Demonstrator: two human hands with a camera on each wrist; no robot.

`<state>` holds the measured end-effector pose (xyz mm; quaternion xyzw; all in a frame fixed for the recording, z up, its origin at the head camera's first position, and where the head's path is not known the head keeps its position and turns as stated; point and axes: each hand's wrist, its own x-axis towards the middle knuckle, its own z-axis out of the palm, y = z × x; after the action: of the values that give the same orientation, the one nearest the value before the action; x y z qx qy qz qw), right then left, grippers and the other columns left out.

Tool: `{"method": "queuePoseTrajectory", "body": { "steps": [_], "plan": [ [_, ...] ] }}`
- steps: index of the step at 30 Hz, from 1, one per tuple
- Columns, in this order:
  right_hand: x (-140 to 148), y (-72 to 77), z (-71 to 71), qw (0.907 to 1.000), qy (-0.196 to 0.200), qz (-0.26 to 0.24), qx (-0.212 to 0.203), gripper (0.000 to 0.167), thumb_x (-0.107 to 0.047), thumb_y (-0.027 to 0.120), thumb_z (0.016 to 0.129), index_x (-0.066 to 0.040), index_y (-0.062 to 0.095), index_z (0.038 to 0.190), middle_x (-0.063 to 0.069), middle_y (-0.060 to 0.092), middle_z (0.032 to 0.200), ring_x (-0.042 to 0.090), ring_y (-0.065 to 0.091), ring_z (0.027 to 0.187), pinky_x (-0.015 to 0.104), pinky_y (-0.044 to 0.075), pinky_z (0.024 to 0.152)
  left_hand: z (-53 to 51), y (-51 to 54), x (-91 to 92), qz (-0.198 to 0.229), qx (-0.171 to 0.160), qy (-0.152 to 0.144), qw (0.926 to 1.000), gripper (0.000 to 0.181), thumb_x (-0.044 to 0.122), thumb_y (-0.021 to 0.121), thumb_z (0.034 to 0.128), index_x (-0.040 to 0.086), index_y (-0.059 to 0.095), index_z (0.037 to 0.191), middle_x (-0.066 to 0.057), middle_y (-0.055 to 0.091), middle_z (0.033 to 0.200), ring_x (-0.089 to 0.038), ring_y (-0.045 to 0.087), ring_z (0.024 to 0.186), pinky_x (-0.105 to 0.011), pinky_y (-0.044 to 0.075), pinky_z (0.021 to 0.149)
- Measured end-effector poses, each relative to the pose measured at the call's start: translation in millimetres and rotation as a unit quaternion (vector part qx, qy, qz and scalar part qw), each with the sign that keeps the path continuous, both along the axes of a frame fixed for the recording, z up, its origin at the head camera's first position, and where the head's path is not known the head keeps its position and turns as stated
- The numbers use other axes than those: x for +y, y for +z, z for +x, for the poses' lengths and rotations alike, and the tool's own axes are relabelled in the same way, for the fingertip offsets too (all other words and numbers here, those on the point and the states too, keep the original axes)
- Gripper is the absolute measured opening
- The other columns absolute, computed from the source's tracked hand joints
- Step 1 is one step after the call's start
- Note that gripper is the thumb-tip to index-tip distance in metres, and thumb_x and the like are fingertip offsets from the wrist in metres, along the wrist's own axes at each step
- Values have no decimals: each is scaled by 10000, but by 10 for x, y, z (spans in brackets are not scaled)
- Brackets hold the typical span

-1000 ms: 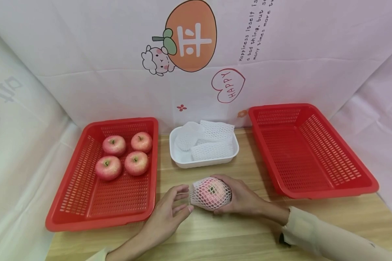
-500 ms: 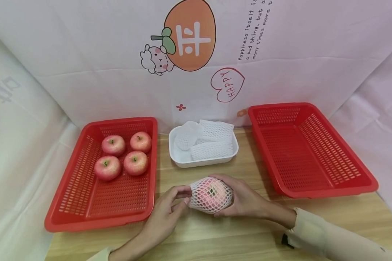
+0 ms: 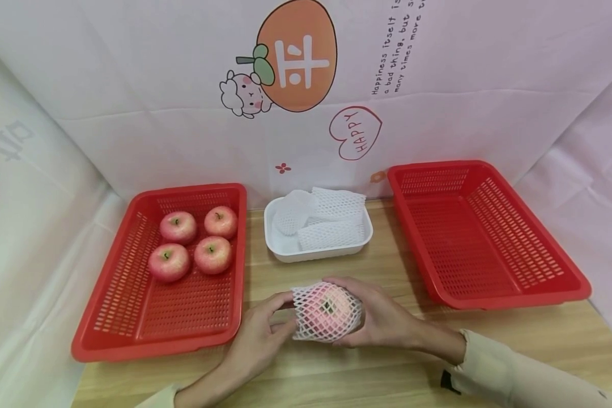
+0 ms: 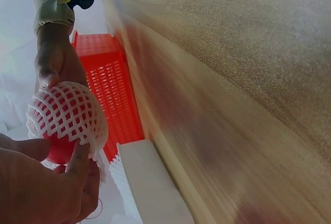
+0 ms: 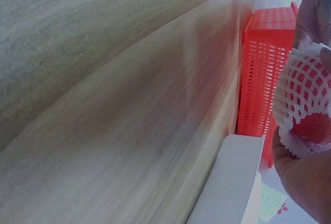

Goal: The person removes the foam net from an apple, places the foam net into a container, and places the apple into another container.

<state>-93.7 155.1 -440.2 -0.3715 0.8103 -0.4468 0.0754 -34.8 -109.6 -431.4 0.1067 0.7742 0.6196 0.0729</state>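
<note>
A red apple (image 4: 59, 150) sits inside a white foam fruit net (image 3: 311, 320), low over the front middle of the wooden table. From the right, my right hand (image 3: 385, 317) grips the netted apple, its thumb and fingers round that side. My left hand (image 3: 260, 334) holds the net's left rim with thumb and fingers, spreading it wide. Bare red skin shows at the net's mouth in the left wrist view, between the left thumb and fingers. Another bare patch faces my right hand in the right wrist view. Some fingertips are hidden behind the net.
At left, a red plastic basket (image 3: 183, 317) holds several bare apples (image 3: 213, 255). A white tray (image 3: 316, 256) with more foam nets (image 3: 331, 235) stands at the back middle. Another red basket (image 3: 454, 243) stands at right. White printed cloth (image 3: 183, 147) encloses the back and sides.
My left hand has come in from beside the net and taken hold of its left end. That end has gone from narrowed to spread wide. The netted apple has shifted slightly nearer and left.
</note>
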Motion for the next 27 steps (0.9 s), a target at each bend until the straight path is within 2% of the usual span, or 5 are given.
{"method": "queuePoseTrajectory", "body": {
  "steps": [8,11,20,24,27],
  "plan": [
    [-4,6,24,9998,-39,45,166,1052,-232,1026,665,-125,492,1565,29,638,1462,229,627,1319,469,521,1111,13,10,28,486,-297,-120,9983,584,-95,742,876,-73,571,1434,-330,584,1387,-504,641,1228,-294,599,938],
    [-11,10,45,9997,-55,14,232,1057,-227,1024,670,-101,484,1571,61,649,1454,241,639,1309,460,527,1105,16,2,40,537,-257,-189,9980,631,-109,757,851,-67,557,1448,-332,568,1402,-514,630,1237,-290,595,945],
    [-78,50,118,9992,-146,132,335,1069,-273,1014,703,-31,456,1581,123,639,1465,279,637,1319,444,516,1115,25,-23,70,198,132,-344,9991,754,-126,798,762,3,559,1465,-257,579,1447,-466,597,1315,-292,593,956],
    [-114,44,146,9987,-43,150,476,1075,-264,1007,716,21,434,1579,152,639,1458,291,649,1307,432,520,1109,27,-30,89,-355,466,-283,9979,765,-106,811,701,75,602,1414,-145,638,1392,-355,625,1296,-308,570,1019],
    [-136,47,165,9983,28,192,557,1077,-269,994,739,19,407,1595,166,625,1470,298,647,1310,430,525,1104,25,-32,110,-708,725,-243,9946,759,-70,842,669,112,621,1371,-69,663,1328,-259,639,1244,-325,546,1065]
  ]
}}
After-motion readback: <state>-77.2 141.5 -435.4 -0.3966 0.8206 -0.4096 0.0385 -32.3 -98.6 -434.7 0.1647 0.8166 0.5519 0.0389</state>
